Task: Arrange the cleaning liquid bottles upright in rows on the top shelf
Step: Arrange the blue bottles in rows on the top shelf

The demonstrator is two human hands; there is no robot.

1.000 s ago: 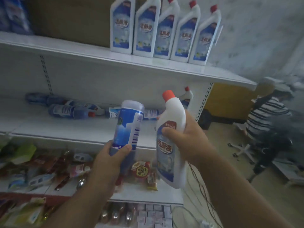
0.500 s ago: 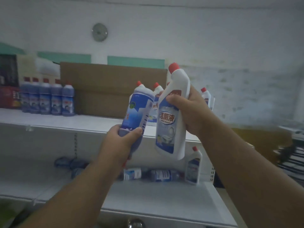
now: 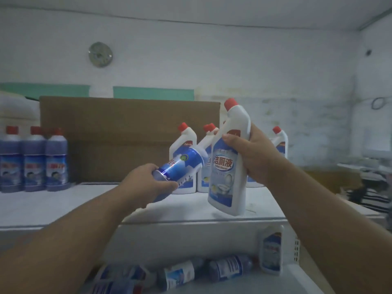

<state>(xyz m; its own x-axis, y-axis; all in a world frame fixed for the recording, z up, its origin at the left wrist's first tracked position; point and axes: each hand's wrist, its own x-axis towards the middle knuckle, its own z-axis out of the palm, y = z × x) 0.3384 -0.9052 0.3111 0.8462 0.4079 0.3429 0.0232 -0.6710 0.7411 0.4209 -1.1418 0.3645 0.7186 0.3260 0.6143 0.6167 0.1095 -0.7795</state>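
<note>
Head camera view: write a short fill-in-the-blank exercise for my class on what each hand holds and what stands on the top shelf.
1. The right hand grips a white bottle with a ____ cap.
2. The left hand holds a ____ bottle, tilted.
3. Behind the top shelf stands a brown ____ box.

Missing words: red; blue; cardboard

Dim, bluish light is washing the room, leaving colours muted. A bright glare streak is flashing on the blue bottle (image 3: pixel 180 166). Everything is looking soft, and edges are bowing with wide-angle distortion.
</note>
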